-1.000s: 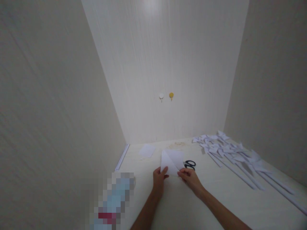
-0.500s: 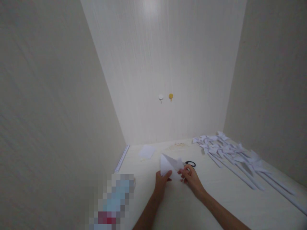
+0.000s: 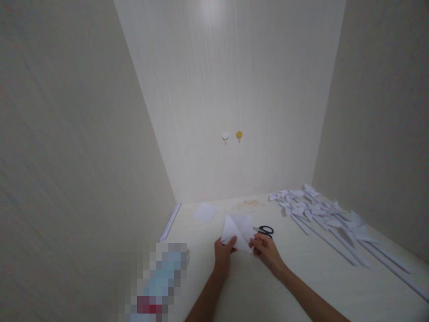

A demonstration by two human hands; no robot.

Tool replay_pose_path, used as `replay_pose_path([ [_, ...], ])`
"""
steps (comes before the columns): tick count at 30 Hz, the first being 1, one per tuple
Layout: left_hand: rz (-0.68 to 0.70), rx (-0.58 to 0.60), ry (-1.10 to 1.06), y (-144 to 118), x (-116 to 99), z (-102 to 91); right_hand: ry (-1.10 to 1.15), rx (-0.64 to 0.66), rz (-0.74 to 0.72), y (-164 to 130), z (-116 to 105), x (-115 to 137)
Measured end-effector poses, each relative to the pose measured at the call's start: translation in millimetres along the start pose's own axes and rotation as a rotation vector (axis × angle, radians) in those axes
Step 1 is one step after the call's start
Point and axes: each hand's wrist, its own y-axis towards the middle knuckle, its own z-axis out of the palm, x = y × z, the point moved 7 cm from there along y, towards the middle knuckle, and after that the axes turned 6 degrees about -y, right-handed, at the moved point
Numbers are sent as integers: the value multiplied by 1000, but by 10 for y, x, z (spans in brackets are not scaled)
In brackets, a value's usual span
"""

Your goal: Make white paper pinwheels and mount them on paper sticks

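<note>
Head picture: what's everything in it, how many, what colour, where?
Creased paper: one, white, in both hands
Scissors: one, black-handled, right of paper
Loose paper: one, white, back left
Long strips: uncountable, white, left edge
Paper shapes with sticks: many, white, right
Hooks: two, white and yellow, wall
Pixelated patch: one, blue and red, front-left
Stain: one, tan, table's back
Table: one, whitish, underneath
Walls: three, grey, around
Left hand: one, paper's left
Right hand: one, paper's right

The head view looked forward and down from above and behind the left hand and right hand, set back from them, facing the wall beyond
</note>
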Motion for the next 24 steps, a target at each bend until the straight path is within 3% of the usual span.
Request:
replay_pose_path([
  [6, -37, 38, -102, 11, 48, 29, -39, 49, -6, 5, 34, 1],
  [15, 42, 194, 153, -96, -14, 191, -121, 107, -45, -40, 111, 23],
  [24, 72, 173, 243, -68, -39, 176, -63, 134, 6, -31, 103, -45],
])
